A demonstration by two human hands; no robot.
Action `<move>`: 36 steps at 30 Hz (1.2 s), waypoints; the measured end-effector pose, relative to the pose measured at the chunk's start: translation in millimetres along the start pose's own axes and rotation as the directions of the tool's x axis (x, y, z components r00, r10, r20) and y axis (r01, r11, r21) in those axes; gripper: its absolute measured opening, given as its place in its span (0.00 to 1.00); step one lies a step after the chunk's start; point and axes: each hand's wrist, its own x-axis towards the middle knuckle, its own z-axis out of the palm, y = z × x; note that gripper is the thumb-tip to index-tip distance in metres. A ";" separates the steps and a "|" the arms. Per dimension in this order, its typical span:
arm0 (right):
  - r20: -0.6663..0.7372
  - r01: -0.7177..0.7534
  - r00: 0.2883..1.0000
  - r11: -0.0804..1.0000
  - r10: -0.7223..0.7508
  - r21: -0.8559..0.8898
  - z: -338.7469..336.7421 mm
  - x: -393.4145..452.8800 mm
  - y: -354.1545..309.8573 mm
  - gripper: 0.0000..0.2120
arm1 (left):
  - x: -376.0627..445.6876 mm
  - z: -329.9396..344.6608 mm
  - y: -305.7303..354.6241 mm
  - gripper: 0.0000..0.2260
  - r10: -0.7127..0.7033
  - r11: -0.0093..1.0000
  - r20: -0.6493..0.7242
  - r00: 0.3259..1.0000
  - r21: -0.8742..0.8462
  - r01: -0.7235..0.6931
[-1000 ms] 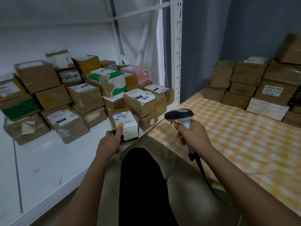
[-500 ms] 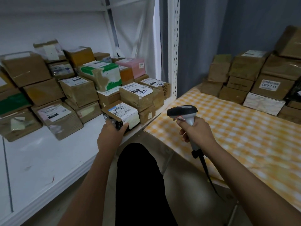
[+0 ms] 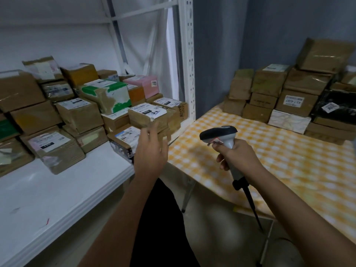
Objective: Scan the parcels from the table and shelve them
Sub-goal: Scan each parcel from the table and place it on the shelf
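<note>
From the head camera we see the left hand (image 3: pixel 149 151) empty, its blurred fingers apparently loose, hovering before a labelled parcel (image 3: pixel 123 140) at the shelf's (image 3: pixel 63 189) front edge. The right hand (image 3: pixel 238 156) grips the scanner (image 3: pixel 218 134) over the table's (image 3: pixel 289 160) near-left corner.

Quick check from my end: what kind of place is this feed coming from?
Most likely a small parcel sorting or pickup room. Labelled cardboard parcels crowd a white metal shelf, more are stacked on a checked-cloth table, and the right hand holds a corded barcode scanner.
</note>
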 end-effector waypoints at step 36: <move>-0.566 0.013 0.796 0.940 -0.215 -0.340 -256.8 25.8 -39.5 0.11 | 102.6 155.2 234.6 0.25 0.429 0.902 0.474 0.769 -0.273 -0.335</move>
